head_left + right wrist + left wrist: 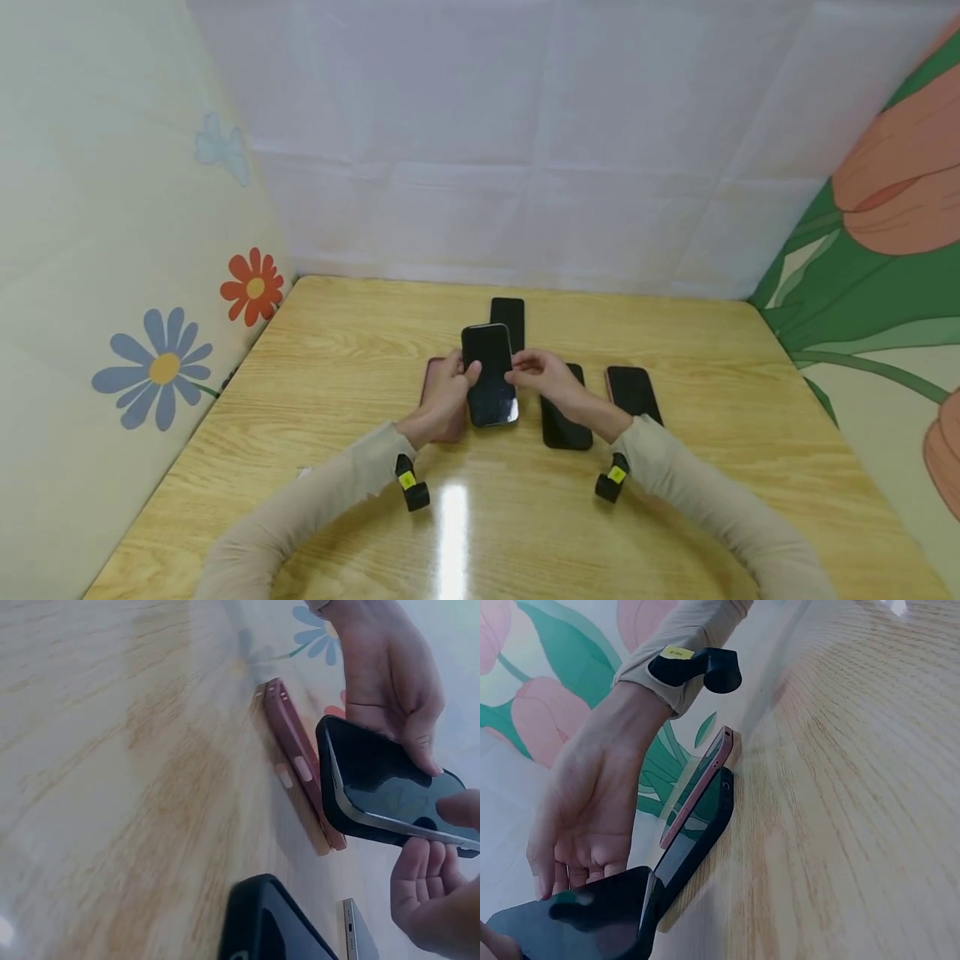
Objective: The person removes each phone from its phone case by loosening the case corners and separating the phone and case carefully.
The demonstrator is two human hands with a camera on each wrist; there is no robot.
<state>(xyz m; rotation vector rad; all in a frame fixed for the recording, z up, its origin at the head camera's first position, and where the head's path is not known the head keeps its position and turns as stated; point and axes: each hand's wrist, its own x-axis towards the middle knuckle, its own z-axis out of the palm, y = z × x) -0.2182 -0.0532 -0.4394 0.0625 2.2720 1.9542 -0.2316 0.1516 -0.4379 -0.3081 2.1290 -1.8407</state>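
My left hand [444,393] grips a smartphone [491,387] by its left side, the thumb lying over the dark screen. A black case [334,814] surrounds the phone's back; in the right wrist view a silver edge of the phone stands out above the case along one long side. My right hand [551,379] pinches that long edge, its thumb over the screen side and its curled fingers beneath. Under the left hand lies a dark red phone case [289,731], partly covered by the hand and the held phone.
A dark phone [508,313] lies behind the held one. Another in a black case [564,432] sits under the right forearm, and a pink-edged phone [632,390] lies right of it. The wooden table [360,333] meets a white backdrop [450,125] at its far edge.
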